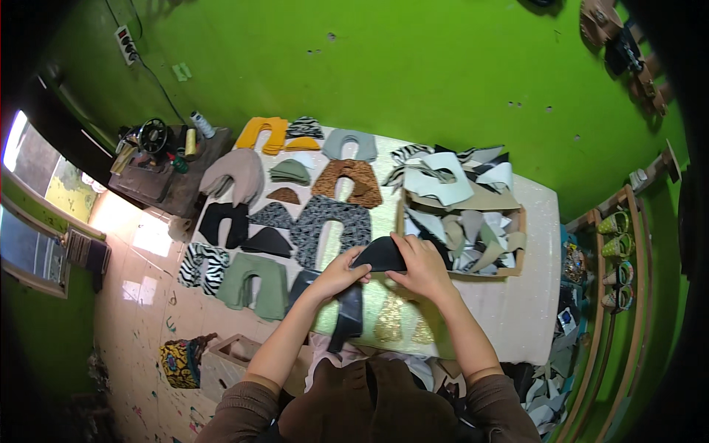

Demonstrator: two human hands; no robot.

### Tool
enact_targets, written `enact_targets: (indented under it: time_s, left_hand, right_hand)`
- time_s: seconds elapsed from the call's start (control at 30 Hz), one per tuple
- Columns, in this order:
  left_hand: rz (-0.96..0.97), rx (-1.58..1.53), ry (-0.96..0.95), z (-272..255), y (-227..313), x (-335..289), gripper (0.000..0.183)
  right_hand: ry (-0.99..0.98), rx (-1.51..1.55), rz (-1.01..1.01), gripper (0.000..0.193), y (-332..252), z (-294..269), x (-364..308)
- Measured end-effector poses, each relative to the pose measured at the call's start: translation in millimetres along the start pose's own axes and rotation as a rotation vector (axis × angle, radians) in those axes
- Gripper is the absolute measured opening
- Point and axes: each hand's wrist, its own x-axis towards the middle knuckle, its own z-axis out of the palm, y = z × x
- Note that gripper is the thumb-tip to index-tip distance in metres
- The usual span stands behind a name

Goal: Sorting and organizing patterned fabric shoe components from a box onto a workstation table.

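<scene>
A black half-moon cut piece (381, 255) is held up over the table between both hands. My left hand (340, 276) pinches its left end, and my right hand (421, 266) grips its right end with fingers along the top edge. Below my left hand lies a glossy black cut piece (347, 317), partly hidden by that arm. Gold glittery pieces (389, 317) rest beneath my right forearm. Just beyond my hands is a black-and-grey patterned U-shaped piece (310, 229). A green U-shaped stack (247, 286) lies to the left.
An open cardboard box (509, 273) full of scraps stands right of my hands. More cut pieces, including a yellow stack (258, 134) and brown pieces (346, 181), cover the table's left half. A sewing machine (151, 140) stands at far left. A wooden rack (641, 295) holds sandals at right.
</scene>
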Motion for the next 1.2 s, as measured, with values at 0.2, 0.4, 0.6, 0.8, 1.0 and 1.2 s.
enact_targets:
  time_s: [0.2,0.4,0.6,0.8,1.0,1.2]
  left_hand:
    - [0.172,0.505,0.207,-92,-1,-44,0.063]
    - [0.568,1.064,0.432,-197,-26,-58,0.053]
    - [0.342,1.118,0.399,-260,-26,-56,0.039]
    - [0.190,1.145,0.230,-282,-23,-60,0.033]
    - [0.247,1.318,0.253,-277,-21,-61,0.046]
    - [0.143,1.367,0.072,-276,-18,-45,0.064]
  right_hand:
    - [-0.018,0.072,0.062,0.071,-63,76,62]
    - [-0.036,0.106,0.075,0.073,-111,155,127]
    - [-0.105,-0.009,0.099,0.073,-129,201,166]
    - [-0.199,-0.055,0.103,0.075,-144,209,170]
    - [-0.147,-0.112,0.063,0.075,-146,207,171]
    - [-0.150,-0.125,-0.050,0.075,-141,210,174]
